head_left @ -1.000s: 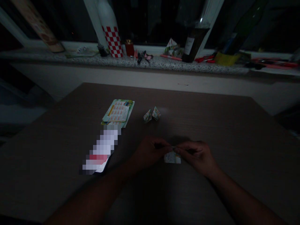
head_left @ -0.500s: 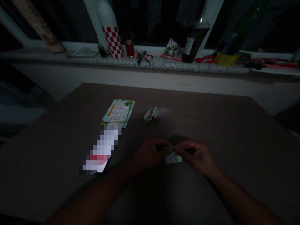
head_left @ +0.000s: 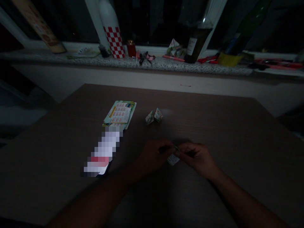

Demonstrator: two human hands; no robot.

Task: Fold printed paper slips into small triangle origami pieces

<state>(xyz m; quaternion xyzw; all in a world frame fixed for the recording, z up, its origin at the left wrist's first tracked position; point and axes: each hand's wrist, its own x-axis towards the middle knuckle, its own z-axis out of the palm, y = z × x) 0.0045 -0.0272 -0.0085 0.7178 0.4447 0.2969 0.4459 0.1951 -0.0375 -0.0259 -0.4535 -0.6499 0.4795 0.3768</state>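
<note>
A small printed piece of paper (head_left: 173, 159) is pinched between my two hands, just above the table. My left hand (head_left: 155, 155) grips its left side with thumb and fingers closed. From the other side, my right hand (head_left: 196, 156) holds its upper right part between thumb and fingertips. The fingers hide the upper edge of the paper, and the dim light blurs its folds. Beyond my hands stand two small folded paper shapes (head_left: 158, 115), side by side, with printed colours on them.
On the left of the table (head_left: 213, 117) lies a stack of printed cards (head_left: 118, 113). Nearer me is a phone-like slab (head_left: 104, 152) with a pixelated surface. The windowsill behind bears a red-and-white checkered bottle (head_left: 114, 41), a dark bottle (head_left: 193, 47), a red jar (head_left: 131, 49) and pens.
The paper's lower right part has folded or turned in, so less of it shows now. My fingers have shifted only slightly; everything else stays put.
</note>
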